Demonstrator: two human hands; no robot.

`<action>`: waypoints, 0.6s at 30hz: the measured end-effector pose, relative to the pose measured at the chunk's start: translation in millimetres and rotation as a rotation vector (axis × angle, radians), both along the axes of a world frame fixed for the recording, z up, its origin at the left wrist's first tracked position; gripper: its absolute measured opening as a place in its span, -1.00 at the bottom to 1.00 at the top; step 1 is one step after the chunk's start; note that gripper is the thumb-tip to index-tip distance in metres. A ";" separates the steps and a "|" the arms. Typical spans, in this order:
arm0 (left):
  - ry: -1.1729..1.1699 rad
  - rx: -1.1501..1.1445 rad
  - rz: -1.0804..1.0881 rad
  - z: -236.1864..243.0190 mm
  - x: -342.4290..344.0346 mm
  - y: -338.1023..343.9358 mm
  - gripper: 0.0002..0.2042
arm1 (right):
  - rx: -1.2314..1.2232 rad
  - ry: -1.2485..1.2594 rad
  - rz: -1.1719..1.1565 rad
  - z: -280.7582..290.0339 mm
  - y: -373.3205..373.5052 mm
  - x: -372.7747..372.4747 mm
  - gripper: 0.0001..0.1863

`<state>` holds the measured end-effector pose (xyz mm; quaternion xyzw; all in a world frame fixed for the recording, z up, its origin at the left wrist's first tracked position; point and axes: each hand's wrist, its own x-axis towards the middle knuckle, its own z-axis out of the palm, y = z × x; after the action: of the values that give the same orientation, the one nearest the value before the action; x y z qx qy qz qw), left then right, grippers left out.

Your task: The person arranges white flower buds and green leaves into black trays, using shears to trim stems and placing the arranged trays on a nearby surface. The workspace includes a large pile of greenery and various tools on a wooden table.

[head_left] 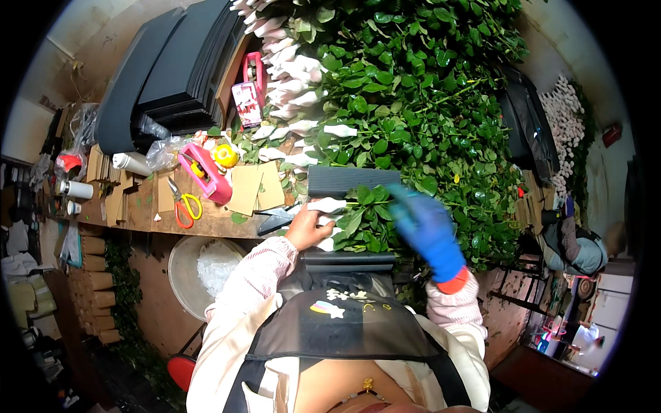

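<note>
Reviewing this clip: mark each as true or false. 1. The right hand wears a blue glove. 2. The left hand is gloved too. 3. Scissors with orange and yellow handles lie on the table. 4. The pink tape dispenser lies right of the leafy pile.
1. True: the right hand wears a blue glove.
2. False: the left hand is bare, resting on white-wrapped stems.
3. True: the scissors lie on the wooden table.
4. False: the pink tape dispenser lies left of the leafy pile.
</note>
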<state>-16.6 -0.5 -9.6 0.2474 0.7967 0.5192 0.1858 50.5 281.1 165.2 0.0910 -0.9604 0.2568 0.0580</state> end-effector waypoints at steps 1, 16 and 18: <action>0.067 -0.003 0.004 -0.6 2.4 1.0 -0.54 | -0.074 -0.061 0.064 -5.0 -29.1 -4.4 -0.45; 0.093 -0.132 0.321 9.8 5.2 15.2 -0.70 | 0.485 -0.369 -0.097 -141.8 -60.0 -40.5 -0.62; 0.179 -0.160 0.306 11.2 3.4 11.7 -0.73 | 0.473 -0.336 -0.098 -144.0 -59.5 -37.6 -0.62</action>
<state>-13.2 11.2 1.6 0.1532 0.8770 0.4525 0.0523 12.9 221.5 21.2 0.0116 -0.9930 0.0343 -0.1124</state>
